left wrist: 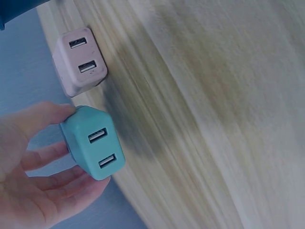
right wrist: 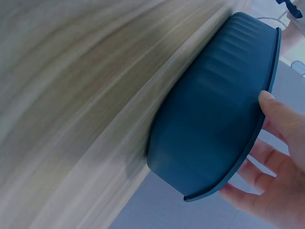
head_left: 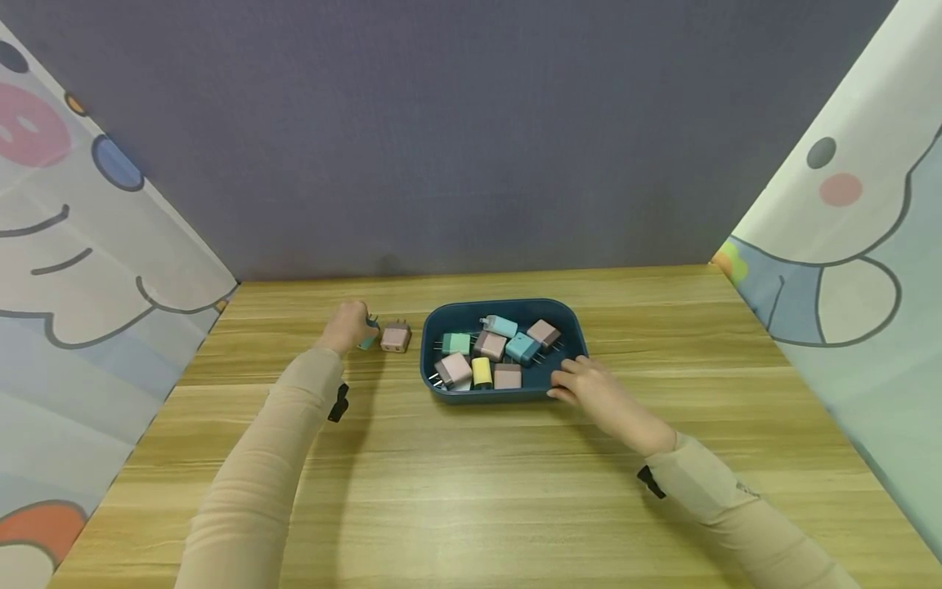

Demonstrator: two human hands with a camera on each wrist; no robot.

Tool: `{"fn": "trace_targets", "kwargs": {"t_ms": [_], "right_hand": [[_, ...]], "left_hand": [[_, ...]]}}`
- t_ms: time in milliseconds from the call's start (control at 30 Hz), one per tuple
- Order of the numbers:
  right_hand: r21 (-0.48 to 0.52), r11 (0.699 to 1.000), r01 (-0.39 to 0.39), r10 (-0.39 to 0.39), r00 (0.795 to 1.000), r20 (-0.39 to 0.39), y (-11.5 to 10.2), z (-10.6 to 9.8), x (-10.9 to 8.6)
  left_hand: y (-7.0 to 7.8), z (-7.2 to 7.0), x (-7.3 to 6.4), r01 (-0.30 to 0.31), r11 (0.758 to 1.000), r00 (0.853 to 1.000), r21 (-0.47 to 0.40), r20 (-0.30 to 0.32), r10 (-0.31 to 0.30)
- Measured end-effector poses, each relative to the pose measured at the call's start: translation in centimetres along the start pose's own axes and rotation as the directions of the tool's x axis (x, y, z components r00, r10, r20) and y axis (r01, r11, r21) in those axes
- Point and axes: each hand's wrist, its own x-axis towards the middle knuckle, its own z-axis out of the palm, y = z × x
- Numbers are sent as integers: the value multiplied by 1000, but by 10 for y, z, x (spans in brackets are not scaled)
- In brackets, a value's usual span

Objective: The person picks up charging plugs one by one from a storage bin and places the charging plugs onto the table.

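My left hand [head_left: 346,325] pinches a turquoise USB charger [left wrist: 97,143] between thumb and fingertips, its two ports facing the left wrist camera. Right beside it a pink USB charger [head_left: 396,337] stands on the table with its prongs pointing away. A dark blue plastic basket [head_left: 502,397] holds several chargers in pink, turquoise, green and yellow. At its front right corner my right hand [head_left: 589,386] grips the rim, thumb [right wrist: 267,95] on the outer wall and fingers over the inner side.
The wooden table [head_left: 456,491] ends at a grey partition [head_left: 471,147] behind the basket. Cartoon-printed curtains [head_left: 839,245] hang along both sides. The basket's right end shows bare floor inside.
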Motion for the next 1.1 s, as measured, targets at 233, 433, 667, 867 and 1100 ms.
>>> {"fn": "trace_targets", "kwargs": {"t_ms": [233,433,667,867,1100], "right_hand": [[-2,1000,4,-4,1000,-3,0,0,-1],[0,1000,8,-8,1000,-2,0,0,-1],[-9,1000,19,-19,1000,-22,0,1,0],[-14,1000,25,-25,999,-34,0,2,0],[-1,1000,7,-7,1000,-23,0,1,1]], "left_hand": [[-1,3,1,6,1000,1000,22,4,-6],[-2,5,0,22,1000,999,2,32,-22],[-5,10,0,22,1000,999,13,41,-22],[-9,13,2,14,1000,999,13,45,-15],[-12,12,3,9,1000,998,-16,66,-8]]}}
